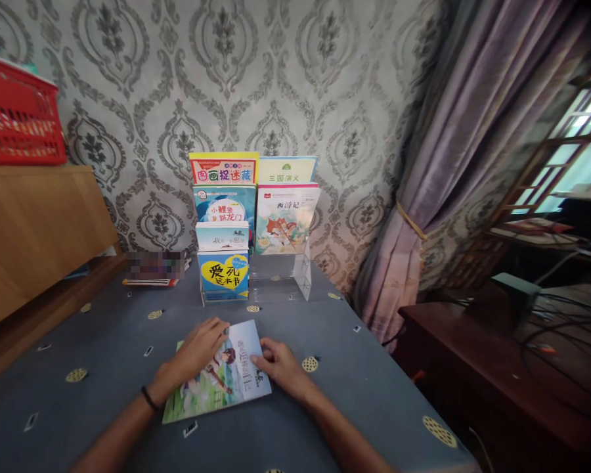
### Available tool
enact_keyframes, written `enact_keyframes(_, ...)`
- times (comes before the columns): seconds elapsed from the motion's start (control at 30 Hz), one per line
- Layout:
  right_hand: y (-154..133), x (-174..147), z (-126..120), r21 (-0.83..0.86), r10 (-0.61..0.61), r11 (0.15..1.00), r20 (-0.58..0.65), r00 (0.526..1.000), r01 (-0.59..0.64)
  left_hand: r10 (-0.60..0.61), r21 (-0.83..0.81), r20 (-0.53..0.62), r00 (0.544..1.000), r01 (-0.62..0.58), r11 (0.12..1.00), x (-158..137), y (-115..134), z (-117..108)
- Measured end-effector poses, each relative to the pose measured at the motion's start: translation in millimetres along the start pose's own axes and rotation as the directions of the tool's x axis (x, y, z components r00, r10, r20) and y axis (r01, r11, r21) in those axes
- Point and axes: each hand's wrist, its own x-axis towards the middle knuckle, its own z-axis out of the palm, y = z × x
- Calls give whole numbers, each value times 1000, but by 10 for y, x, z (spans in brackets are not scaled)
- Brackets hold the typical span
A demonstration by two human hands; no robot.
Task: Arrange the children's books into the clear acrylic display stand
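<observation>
A picture book [246, 358] with a light blue and green cover lies turned sideways on the cloth-covered table. My left hand [199, 345] rests across its far left part, palm down, with fingers stretched over the cover near the top edge. At the book's right edge, my right hand [278, 368] has its thumb on the cover and its fingers curled at the edge. Beyond them stands a clear acrylic rack [303, 272]. Its left column holds several books, with a blue book with a yellow heart [224, 276] lowest. A pink-topped book [286, 220] sits in the right column, in front of a pale green-blue book [288, 171].
A stack of books [155, 269], partly blurred out, lies left of the rack. Farther left, a red basket [20, 112] stands on a wooden cabinet [34, 230]. A purple curtain [398, 230] hangs at right, above a dark red desk [448, 348] with black cables [556, 335].
</observation>
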Motion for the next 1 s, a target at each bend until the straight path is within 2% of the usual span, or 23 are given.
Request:
enact_keyframes(0.07,-29,-12,-2,-229,-14,973,-69,997,-2,21,30,-18,1000,-21,999,-125,9,110)
enact_keyframes(0.17,-130,-40,3,-530,-25,843,-218,976,-96,39,80,-72,997,-33,996,-284,-18,242)
enact_keyframes(0.23,-212,-57,16,-647,-24,740,-301,953,-185,41,105,-97,994,-30,994,-346,-54,315)
enact_keyframes(0.3,-296,-67,49,-708,-51,678,-313,948,-198,43,113,-117,992,-29,993,-368,-82,368)
enact_keyframes(0.33,-334,-63,77,-733,-86,662,-282,956,-157,47,113,-126,991,-32,993,-368,-89,384)
enact_keyframes(0.4,-394,-31,158,-778,-196,629,-153,969,4,65,107,-140,988,-50,993,-357,-89,393)
enact_keyframes(0.5,-410,91,314,-787,-322,554,100,942,273,89,107,-121,989,-76,991,-342,-65,363)
enact_keyframes(0.57,-366,195,411,-770,-328,533,192,925,349,92,119,-86,992,-82,990,-343,-42,332)
enact_keyframes(0.7,-241,324,507,-768,-281,533,234,931,355,67,127,-65,996,-59,990,-360,-4,288)
enact_keyframes(1.0,-184,319,511,-770,-264,542,226,938,338,77,115,-61,995,-69,991,-344,-1,287)
